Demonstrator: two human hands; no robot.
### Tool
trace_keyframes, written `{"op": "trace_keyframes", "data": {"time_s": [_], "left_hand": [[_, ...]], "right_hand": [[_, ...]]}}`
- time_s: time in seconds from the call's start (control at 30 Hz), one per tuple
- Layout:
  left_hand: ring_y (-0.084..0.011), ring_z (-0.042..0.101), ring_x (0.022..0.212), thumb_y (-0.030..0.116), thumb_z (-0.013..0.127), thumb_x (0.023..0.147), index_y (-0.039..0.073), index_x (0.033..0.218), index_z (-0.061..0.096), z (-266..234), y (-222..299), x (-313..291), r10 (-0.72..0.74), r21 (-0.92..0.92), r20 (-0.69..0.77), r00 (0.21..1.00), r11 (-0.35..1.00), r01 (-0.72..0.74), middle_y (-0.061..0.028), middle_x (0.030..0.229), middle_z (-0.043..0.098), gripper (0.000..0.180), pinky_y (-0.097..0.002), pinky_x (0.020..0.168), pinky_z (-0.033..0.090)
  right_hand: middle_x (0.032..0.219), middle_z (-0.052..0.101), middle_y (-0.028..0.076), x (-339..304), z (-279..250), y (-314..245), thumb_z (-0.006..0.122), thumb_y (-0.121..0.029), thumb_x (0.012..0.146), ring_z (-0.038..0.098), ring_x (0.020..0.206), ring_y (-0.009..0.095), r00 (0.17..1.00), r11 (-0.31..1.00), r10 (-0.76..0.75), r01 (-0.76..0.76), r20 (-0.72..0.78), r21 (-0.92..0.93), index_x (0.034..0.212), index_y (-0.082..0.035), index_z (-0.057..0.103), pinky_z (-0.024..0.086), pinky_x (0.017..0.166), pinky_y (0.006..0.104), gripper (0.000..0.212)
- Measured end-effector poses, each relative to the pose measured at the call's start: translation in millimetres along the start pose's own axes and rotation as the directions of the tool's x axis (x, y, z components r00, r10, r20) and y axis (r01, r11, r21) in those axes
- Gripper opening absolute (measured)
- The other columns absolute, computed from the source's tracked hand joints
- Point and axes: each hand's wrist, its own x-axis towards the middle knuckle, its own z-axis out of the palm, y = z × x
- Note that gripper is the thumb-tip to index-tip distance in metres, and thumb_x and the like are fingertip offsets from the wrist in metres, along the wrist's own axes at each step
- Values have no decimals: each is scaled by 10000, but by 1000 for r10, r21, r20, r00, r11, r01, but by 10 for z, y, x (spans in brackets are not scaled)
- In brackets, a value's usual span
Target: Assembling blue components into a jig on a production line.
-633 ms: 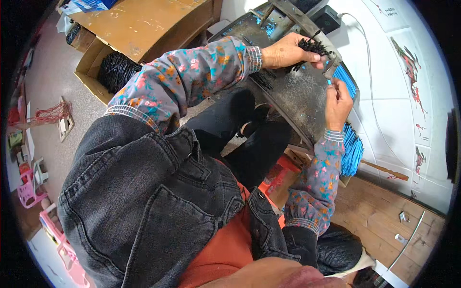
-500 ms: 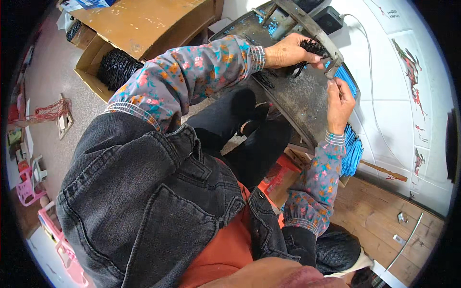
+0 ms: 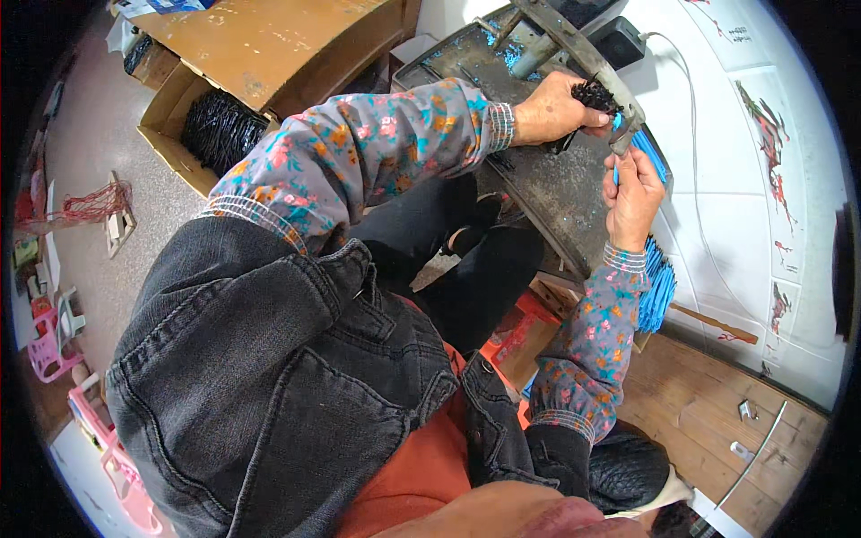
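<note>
My left hand (image 3: 549,115) is closed round a bunch of thin black strands (image 3: 592,94) beside the metal arm of a bench machine (image 3: 585,45). At that arm's rounded lower end (image 3: 621,136), a small bit of blue shows by my left fingertips. Just below it, my right hand (image 3: 635,199) pinches a thin blue strip (image 3: 616,172). The strip's upper end is partly hidden, so I cannot tell whether it touches the machine. More blue strips (image 3: 659,287) lie in a bundle beyond my right wrist, and others (image 3: 649,154) rest behind the fingers.
Blue scraps (image 3: 513,58) are scattered on the dark metal bench (image 3: 574,197). An open carton (image 3: 166,134) of black strands stands at the left, by a brown table (image 3: 260,45). A black box with a cable (image 3: 619,40) sits against the tiled wall, near a wooden stick (image 3: 717,325).
My left hand has shifted slightly right with the black strands. A blue strip now shows in my right fingers, and a blue bit has appeared by my left fingertips.
</note>
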Motion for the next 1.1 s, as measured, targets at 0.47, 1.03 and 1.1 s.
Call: {"op": "trace_keyframes", "data": {"time_s": [0.47,1.03,1.1], "left_hand": [[-102,596,721,78,671,784,-13,884,630,-13,26,-57,12,76,-63,998,997,-7,-53,795,651,141,-254,669,497],[-116,606,793,65,590,838,-23,934,620,-81,110,-101,49,198,202,978,976,-90,-43,820,653,133,-261,770,489],[-119,604,781,72,598,836,-23,915,618,-94,94,-100,49,114,198,979,991,-72,-43,810,651,126,-264,767,488]], "right_hand": [[662,532,48,178,-191,-72,589,-28,802,494,590,100,920,765,-358,387,160,-515,842,47,612,384,531,237,89],[838,585,190,345,-601,185,572,-78,738,556,781,376,880,167,-321,416,349,-894,848,21,606,444,707,432,152],[809,598,192,240,-477,104,567,-68,737,571,725,372,873,268,-389,413,294,-871,857,21,611,451,659,421,156]]}}
